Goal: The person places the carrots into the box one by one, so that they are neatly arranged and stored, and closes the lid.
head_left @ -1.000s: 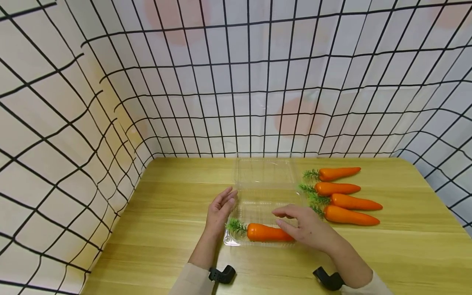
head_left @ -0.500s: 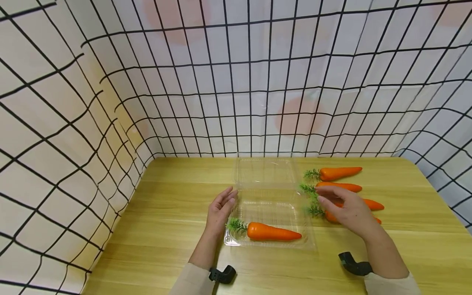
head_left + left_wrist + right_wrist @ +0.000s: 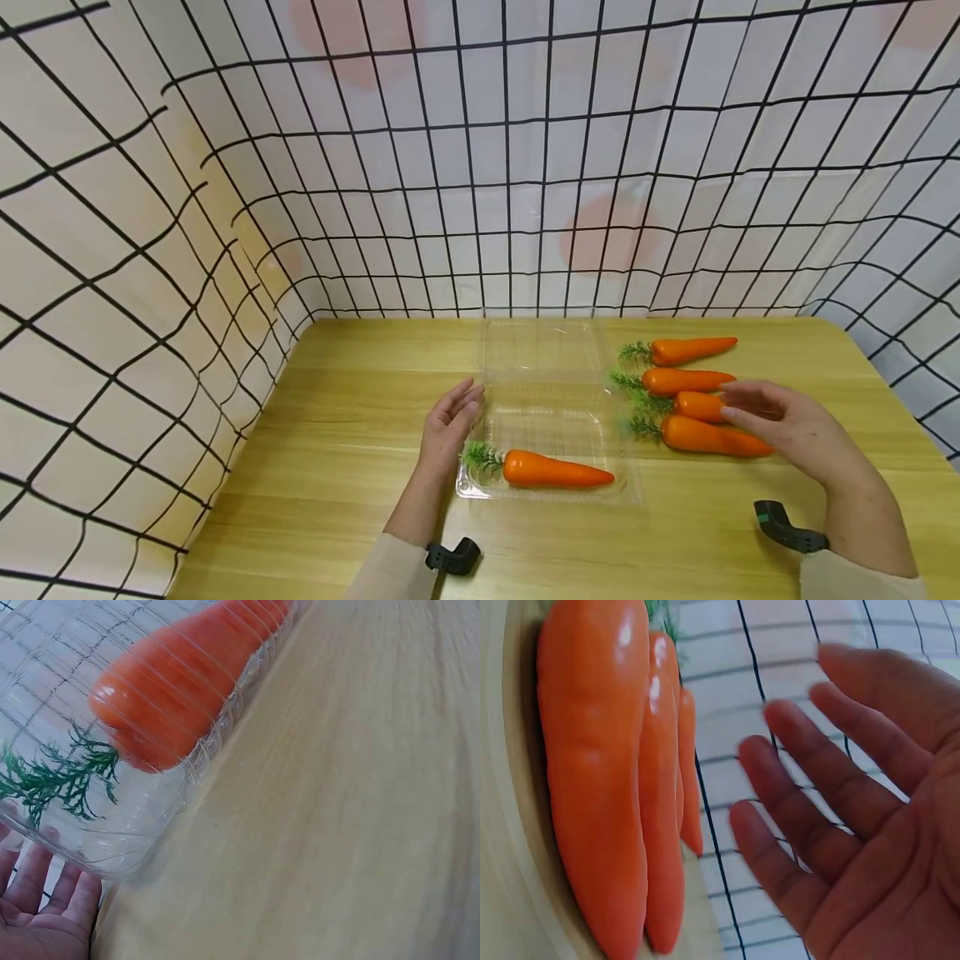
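Observation:
A clear plastic clamshell box (image 3: pixel 536 429) stands with its lid (image 3: pixel 542 346) folded back. One orange carrot (image 3: pixel 555 470) with a green leafy top lies along the box's near side. My left hand (image 3: pixel 444 429) is at the box's left side, fingers loosely extended; in the left wrist view the fingertips (image 3: pixel 51 834) meet the box's end. To the right lie several more carrots (image 3: pixel 708 437) in a row, tops pointing left. My right hand (image 3: pixel 798 425) hovers over their tips, hiding part of a middle carrot (image 3: pixel 697 406). Its fingers are spread and hold nothing in the right wrist view.
A wooden tabletop (image 3: pixel 360 417) carries everything. White cloth walls with a black grid (image 3: pixel 450 167) rise behind and at both sides. Black wrist-worn devices (image 3: pixel 453 557) sit on both forearms.
My right hand has moved right, away from the carrot in the box, and is now over the row of carrots. My left hand stays at the box's left side.

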